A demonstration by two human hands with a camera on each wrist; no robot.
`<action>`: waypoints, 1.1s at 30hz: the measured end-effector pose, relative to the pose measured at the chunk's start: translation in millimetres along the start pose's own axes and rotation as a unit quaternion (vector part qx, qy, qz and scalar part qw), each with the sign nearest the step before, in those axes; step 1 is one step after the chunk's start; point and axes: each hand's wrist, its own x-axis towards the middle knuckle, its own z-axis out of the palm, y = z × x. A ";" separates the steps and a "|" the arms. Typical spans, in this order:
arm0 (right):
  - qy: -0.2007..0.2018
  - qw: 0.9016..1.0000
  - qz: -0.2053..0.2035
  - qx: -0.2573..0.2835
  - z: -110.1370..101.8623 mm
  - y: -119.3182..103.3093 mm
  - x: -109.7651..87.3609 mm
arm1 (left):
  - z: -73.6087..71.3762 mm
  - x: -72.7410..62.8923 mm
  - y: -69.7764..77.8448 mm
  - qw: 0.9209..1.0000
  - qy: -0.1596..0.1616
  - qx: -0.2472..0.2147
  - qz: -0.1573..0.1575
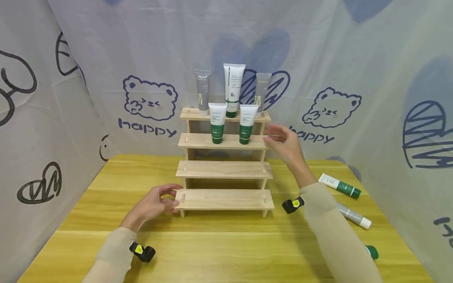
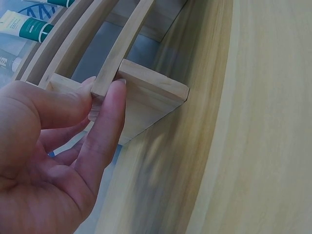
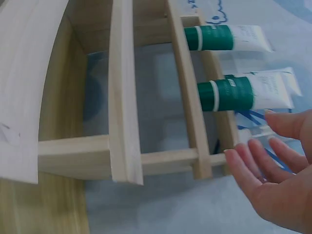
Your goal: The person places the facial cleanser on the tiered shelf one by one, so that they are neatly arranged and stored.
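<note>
A stepped wooden display rack (image 1: 224,199) with several tiers stands on the table. My left hand (image 1: 155,202) pinches the left end of its lowest board; in the left wrist view the thumb and a finger (image 2: 109,124) grip the board's end (image 2: 108,80). Beside the right end of the second tier from the top is my right hand (image 1: 286,145), fingers loosely bent, nothing held. Two small white-and-green tubes (image 1: 217,124) (image 1: 247,124) stand upright on that tier. Above them, the top tier bears a tall white tube (image 1: 233,84) between two grey tubes (image 1: 202,90) (image 1: 262,90).
At the table's right side lie a white-and-green tube (image 1: 339,185) and a grey tube (image 1: 354,216). A green cap (image 1: 371,252) shows past the right sleeve, which hides the rest. Printed cloth (image 1: 219,23) hangs behind and at both sides of the wooden table (image 1: 212,255).
</note>
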 end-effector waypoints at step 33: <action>-0.079 0.974 0.069 -0.200 -116.4 32.9 -76.5 | 0.1 1.4 -1.4 1.000 0.010 0.002 -0.007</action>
